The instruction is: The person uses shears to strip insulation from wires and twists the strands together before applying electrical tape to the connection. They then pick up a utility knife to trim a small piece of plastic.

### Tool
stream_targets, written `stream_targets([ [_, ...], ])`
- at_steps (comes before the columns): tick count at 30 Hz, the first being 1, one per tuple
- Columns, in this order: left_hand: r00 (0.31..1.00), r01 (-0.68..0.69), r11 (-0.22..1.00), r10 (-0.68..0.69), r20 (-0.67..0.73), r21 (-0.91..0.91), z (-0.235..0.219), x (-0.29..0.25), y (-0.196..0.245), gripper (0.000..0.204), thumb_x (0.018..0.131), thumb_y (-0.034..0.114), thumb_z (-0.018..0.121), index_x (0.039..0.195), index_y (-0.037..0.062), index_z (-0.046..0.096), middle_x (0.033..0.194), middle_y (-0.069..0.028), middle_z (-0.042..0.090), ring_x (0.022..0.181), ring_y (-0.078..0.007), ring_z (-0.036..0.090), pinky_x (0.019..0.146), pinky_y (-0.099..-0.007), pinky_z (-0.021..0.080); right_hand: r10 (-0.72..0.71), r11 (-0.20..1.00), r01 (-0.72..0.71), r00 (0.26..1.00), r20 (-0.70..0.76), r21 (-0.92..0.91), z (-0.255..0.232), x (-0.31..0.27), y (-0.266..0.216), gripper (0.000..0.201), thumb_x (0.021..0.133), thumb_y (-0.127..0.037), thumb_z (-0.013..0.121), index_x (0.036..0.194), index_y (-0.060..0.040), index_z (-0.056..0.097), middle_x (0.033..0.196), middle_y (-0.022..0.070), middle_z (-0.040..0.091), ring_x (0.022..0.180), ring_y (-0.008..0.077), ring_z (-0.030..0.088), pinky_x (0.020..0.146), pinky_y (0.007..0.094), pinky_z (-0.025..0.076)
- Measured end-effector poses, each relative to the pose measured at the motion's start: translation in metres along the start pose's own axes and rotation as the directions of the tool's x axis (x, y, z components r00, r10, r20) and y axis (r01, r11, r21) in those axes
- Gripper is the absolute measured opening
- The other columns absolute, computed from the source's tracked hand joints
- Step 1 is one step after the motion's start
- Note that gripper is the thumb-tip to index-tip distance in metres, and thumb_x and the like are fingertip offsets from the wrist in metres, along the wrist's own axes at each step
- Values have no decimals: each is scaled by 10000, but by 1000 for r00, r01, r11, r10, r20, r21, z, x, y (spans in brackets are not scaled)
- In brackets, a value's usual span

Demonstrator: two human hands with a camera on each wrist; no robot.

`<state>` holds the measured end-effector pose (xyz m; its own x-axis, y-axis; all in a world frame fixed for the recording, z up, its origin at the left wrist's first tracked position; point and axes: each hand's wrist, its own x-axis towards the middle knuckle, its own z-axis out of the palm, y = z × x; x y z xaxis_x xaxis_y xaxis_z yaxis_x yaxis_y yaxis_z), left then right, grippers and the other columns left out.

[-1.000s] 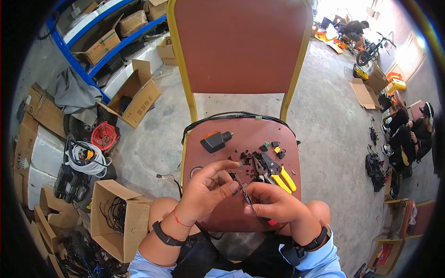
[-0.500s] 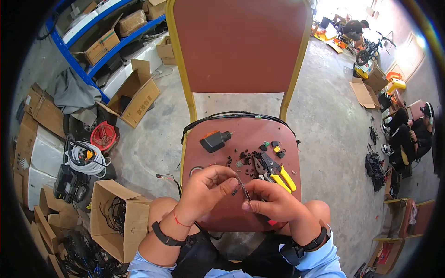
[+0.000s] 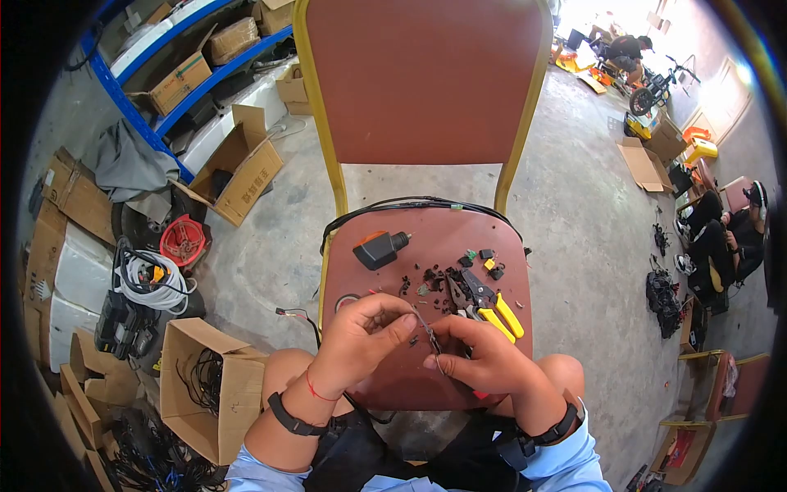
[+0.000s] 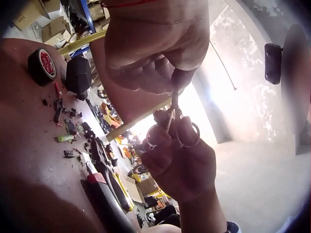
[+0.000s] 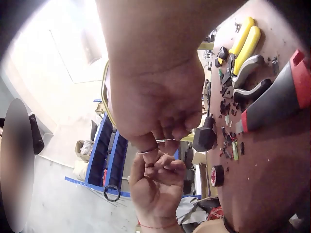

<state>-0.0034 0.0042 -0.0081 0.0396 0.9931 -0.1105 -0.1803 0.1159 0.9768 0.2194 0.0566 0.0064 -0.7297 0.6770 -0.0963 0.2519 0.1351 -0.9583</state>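
Both hands are raised over the seat of a red chair [image 3: 385, 385]. My right hand [image 3: 484, 357] grips a small pair of scissors [image 4: 178, 124]; its slim metal loops lie around the finger and thumb. My left hand [image 3: 361, 332] pinches the thin far end of the scissors between thumb and index finger. Those fingers cover the tip, and I cannot tell whether a small piece is caught there. Beyond the hands lie yellow-handled pliers [image 3: 500, 318], scattered black bits [image 3: 451, 279] and a black bottle-shaped thing [image 3: 379, 251]. A utility knife [image 5: 277, 97] lies nearby on the seat.
A roll of black tape [image 4: 43, 66] lies on the seat's left side. Black cable [image 3: 410, 202] runs along the seat's back edge. An open carton [image 3: 209, 389] with wires stands at the left. Blue shelving [image 3: 156, 131] is behind; another person [image 3: 730, 234] sits at the right.
The left index finger, lifted off a second ago, has come down against the thumb onto the thin end. The right hand has turned the scissors slightly. Things on the seat stay put.
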Motion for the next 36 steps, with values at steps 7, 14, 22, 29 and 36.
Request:
stream_targets([
  [7, 1000, -27, 999, 26, 17, 32, 0, -1, -1, 127, 973, 73, 706, 1072, -5, 690, 984, -9, 676, 888, -67, 624, 771, -232, 509, -2, 999, 2, 1000, 8, -46, -2, 1, -3, 399, 897, -215, 785, 1195, 6, 639, 886, 142, 673, 789, 227, 640, 717, 354, 509],
  [14, 999, -29, 992, 25, 34, 120, -2, -2, 1, 123, 956, 63, 715, 1059, -1, 694, 946, -9, 680, 857, -64, 627, 742, -232, 510, -29, 990, 29, 1000, 4, -141, -3, 1, -8, 409, 883, -232, 786, 1187, 3, 647, 914, 167, 671, 822, 302, 654, 723, 395, 510],
  [22, 1000, 1, 992, -4, 20, 126, -1, 0, 5, 101, 946, 40, 704, 1024, -25, 698, 894, -18, 694, 817, -61, 634, 712, -234, 509, -1, 996, 4, 1000, 25, -94, 0, 0, 4, 394, 898, -259, 764, 1177, -8, 643, 953, 183, 685, 858, 345, 665, 749, 411, 515],
  [29, 999, 45, 996, -45, 5, 74, -3, 2, 1, 93, 945, 33, 698, 1019, -25, 689, 900, -34, 713, 815, -85, 655, 743, -248, 528, -32, 981, 29, 999, -10, -192, 2, -1, 4, 354, 907, -243, 765, 1130, -1, 634, 867, 129, 674, 779, 242, 646, 697, 374, 493],
  [36, 999, 38, 999, -38, 20, 12, -3, 0, 4, 73, 949, 29, 694, 1006, -16, 687, 894, -30, 706, 813, -80, 647, 747, -249, 524, -10, 982, 4, 999, -34, -187, 4, -4, -7, 336, 899, -226, 760, 1128, -10, 643, 853, 133, 670, 774, 254, 640, 699, 377, 490],
])
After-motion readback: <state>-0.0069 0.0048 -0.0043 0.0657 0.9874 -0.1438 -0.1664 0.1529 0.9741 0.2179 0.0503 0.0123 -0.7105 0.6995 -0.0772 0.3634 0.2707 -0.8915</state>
